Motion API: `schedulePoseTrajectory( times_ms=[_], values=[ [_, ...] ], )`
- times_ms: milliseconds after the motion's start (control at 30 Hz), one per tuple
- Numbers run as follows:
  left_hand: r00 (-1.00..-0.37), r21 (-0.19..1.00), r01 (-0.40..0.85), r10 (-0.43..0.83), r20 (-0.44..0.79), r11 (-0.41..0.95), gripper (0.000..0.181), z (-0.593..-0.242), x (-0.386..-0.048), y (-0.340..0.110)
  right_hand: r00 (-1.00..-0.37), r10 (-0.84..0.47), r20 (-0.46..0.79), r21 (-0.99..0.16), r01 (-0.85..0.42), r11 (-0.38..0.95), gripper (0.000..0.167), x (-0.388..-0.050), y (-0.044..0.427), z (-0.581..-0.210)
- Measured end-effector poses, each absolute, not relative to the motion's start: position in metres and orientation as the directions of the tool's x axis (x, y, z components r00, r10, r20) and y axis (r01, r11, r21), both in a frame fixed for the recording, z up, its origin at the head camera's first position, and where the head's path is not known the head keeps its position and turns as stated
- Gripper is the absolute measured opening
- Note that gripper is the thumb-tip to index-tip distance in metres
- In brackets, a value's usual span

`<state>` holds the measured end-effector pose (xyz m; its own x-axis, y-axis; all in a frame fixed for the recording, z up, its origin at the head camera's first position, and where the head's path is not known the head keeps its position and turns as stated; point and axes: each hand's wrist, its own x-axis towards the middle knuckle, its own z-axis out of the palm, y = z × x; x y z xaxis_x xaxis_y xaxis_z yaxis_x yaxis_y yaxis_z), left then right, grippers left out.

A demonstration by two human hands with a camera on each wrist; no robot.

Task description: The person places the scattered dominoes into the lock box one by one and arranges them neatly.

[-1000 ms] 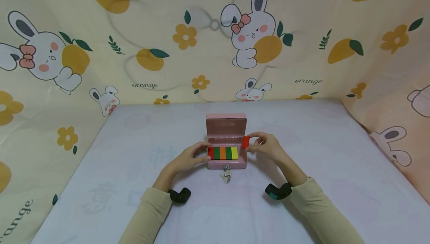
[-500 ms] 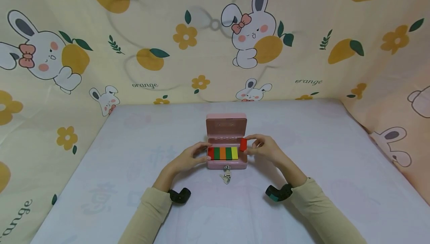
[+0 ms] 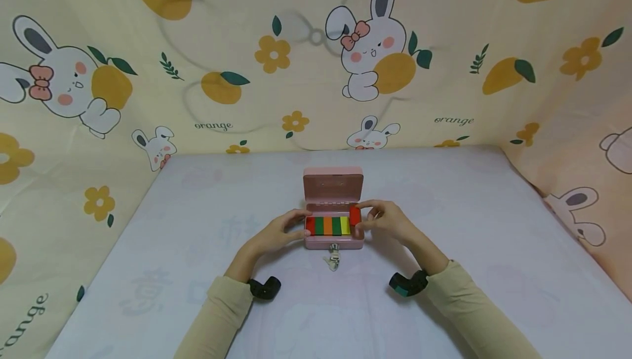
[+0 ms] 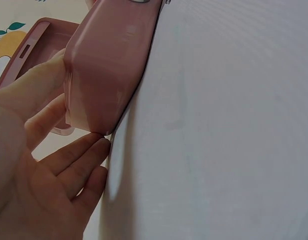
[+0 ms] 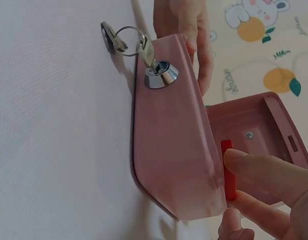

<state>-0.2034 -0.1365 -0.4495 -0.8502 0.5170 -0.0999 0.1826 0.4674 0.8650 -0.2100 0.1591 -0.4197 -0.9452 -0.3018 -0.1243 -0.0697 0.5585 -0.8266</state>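
A small pink metal cash box (image 3: 310,242) stands on the table with its lid (image 3: 333,187) raised. Inside lies a row of coloured blocks (image 3: 327,226): red, green, orange, green and yellow. My left hand (image 3: 277,231) grips the left end of the box, thumb and index finger at its rim; in the left wrist view its other fingertips (image 4: 101,145) touch the outer wall. My right hand (image 3: 390,220) pinches a red block (image 3: 355,216) between thumb and fingers, tilted over the right end of the box beside the yellow block. That red block (image 5: 228,170) shows edge-on in the right wrist view.
A key sits in the lock (image 5: 161,75) on the box front, with another key (image 5: 114,39) hanging from its ring. White cloth (image 3: 326,315) covers the table. Behind rises a curtain (image 3: 306,73) printed with rabbits and oranges.
My right hand has moved left and slightly down, bringing the red block from the box's right edge to beside the yellow block. The left hand and box have stayed put.
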Motion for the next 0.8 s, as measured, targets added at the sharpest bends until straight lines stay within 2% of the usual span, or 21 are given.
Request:
schedulePoseTrajectory(
  times_ms=[367, 633, 800],
  values=[
    [-0.844, 0.866, 0.204, 0.530, -0.081, 0.457, 0.052, -0.4510, -0.2040, -0.1372, -0.945, -0.302, -0.123, -0.781, -0.096, 0.617, 0.047, -0.2123, 0.1571, -0.4226],
    [-0.851, 0.866, 0.186, 0.517, -0.094, 0.464, 0.052, -0.4500, -0.2032, -0.1369, -0.930, -0.363, -0.054, -0.666, -0.237, 0.707, 0.045, -0.2145, 0.1538, -0.4212],
    [-0.854, 0.866, 0.173, 0.509, -0.105, 0.469, 0.052, -0.4514, -0.2041, -0.1365, -0.928, -0.366, -0.075, -0.604, -0.250, 0.757, 0.044, -0.2134, 0.1521, -0.4170]
  ],
)
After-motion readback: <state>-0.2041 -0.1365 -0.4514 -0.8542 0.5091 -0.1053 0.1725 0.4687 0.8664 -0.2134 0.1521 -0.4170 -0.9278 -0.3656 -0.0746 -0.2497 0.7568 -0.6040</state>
